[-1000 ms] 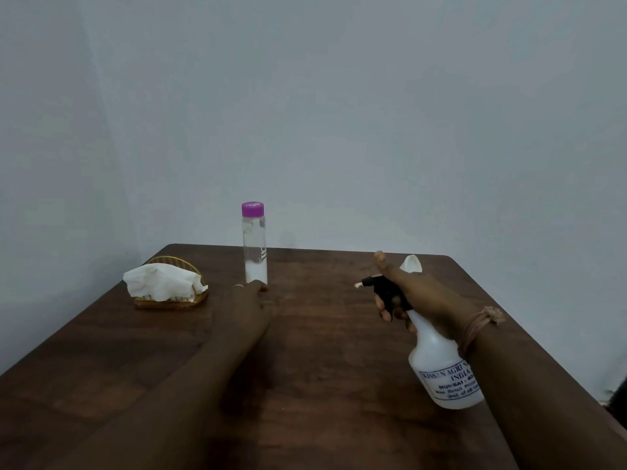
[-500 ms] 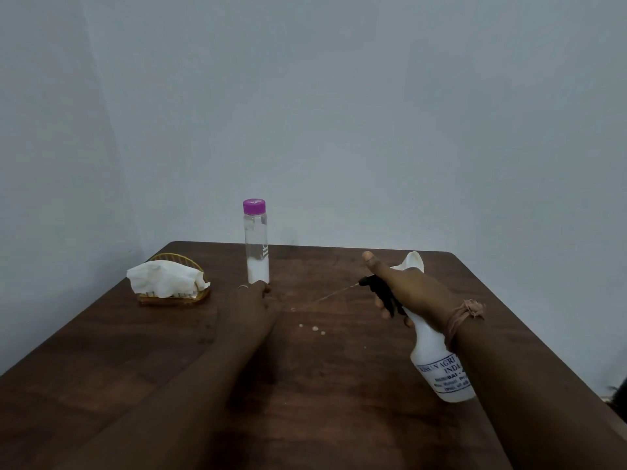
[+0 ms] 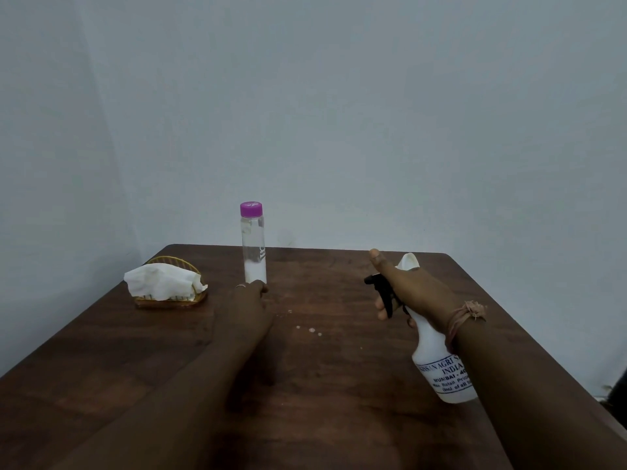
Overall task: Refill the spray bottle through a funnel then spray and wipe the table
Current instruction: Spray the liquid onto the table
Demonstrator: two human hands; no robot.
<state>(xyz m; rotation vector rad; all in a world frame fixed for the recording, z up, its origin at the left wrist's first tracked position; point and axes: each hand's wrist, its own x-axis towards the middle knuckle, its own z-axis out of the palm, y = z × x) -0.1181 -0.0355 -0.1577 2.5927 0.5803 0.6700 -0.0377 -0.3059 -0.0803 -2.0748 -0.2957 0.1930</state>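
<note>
My right hand [image 3: 412,291] grips the neck of a white spray bottle [image 3: 441,364] with a black trigger head [image 3: 380,283], held tilted above the right side of the brown wooden table [image 3: 305,385], nozzle pointing left. Fingers rest on the trigger. My left hand [image 3: 249,305] lies flat on the table near the middle, holding nothing. A few small droplets [image 3: 310,330] sit on the wood between my hands. Just beyond the left hand stands a clear bottle with a purple cap [image 3: 252,245]. A white funnel [image 3: 409,261] peeks out behind my right hand.
A small woven basket [image 3: 169,298] with a crumpled white tissue [image 3: 163,281] stands at the table's back left. Plain grey walls close in behind and to the left. The table's right edge runs close to my right forearm.
A thin jet left the nozzle half a second ago; it is gone now and droplets lie on the table. The spray bottle shifted slightly; my left hand stayed put.
</note>
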